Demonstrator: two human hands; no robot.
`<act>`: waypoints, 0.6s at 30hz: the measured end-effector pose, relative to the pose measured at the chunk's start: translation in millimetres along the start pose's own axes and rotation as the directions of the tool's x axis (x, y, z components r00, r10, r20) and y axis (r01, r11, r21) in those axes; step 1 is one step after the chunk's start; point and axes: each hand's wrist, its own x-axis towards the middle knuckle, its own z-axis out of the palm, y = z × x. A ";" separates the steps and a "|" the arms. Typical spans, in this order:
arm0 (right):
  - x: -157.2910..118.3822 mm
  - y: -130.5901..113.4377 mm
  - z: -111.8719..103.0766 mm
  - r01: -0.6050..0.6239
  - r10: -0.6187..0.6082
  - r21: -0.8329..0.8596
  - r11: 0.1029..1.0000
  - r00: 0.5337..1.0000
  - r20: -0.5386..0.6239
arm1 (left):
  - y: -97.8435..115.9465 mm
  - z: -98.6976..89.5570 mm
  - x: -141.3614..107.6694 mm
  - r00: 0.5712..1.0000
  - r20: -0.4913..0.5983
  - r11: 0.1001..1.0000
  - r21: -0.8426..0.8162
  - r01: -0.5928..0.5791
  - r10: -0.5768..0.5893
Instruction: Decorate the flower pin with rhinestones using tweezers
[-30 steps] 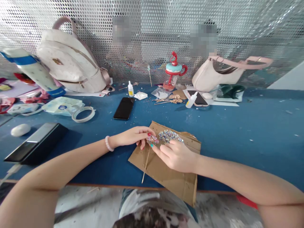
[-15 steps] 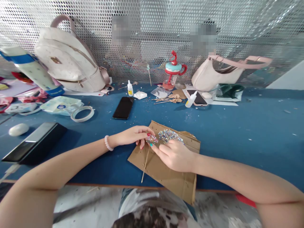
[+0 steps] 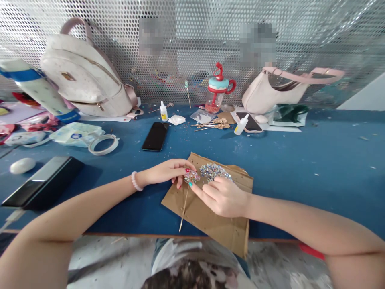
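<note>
A piece of brown cardboard [image 3: 216, 212] lies at the table's front edge. My left hand [image 3: 171, 170] is closed round a pink glittery ornament [image 3: 191, 176] above the cardboard's left part. From the ornament a thin gold stick [image 3: 184, 206] runs down toward the table edge. My right hand [image 3: 221, 196] rests over the cardboard, its index finger stretched out with the tip at the ornament's lower edge; the other fingers are curled. Just behind this hand is a pile of shiny rhinestones [image 3: 213, 170] on the cardboard.
Behind the cardboard lie a black phone [image 3: 155, 136], glue bottles [image 3: 241, 124] and gold sticks [image 3: 218, 123]. A tape roll [image 3: 103, 144] and a black device [image 3: 42, 182] are at left. Bags [image 3: 87, 76] and a red-lidded cup [image 3: 215, 94] stand along the perforated metal wall.
The view has shifted very slightly. Both hands hold nearly the same pose; my right fingertip is a little lower against the pink ornament.
</note>
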 end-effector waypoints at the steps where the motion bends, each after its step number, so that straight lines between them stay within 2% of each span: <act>1: -0.1 0.4 0.0 -0.002 0.002 -0.004 1.000 1.000 0.002 | 0.6 0.2 0.0 1.000 -0.002 1.000 -0.003 0.001 -0.001; 9: 0.3 10.4 -2.3 -0.089 0.089 0.001 0.996 0.996 0.024 | 3.9 1.8 -0.1 1.000 0.007 1.000 -0.027 0.006 -0.006; 14: -0.1 23.1 -2.2 -0.238 0.235 0.157 0.958 0.971 0.040 | 0.2 -0.3 -0.4 1.000 0.010 0.999 -0.033 0.003 -0.002; 18: -3.6 31.8 0.9 -0.313 0.290 0.312 0.897 0.950 0.120 | -0.8 -1.2 -0.1 1.000 0.015 1.000 -0.026 -0.003 0.003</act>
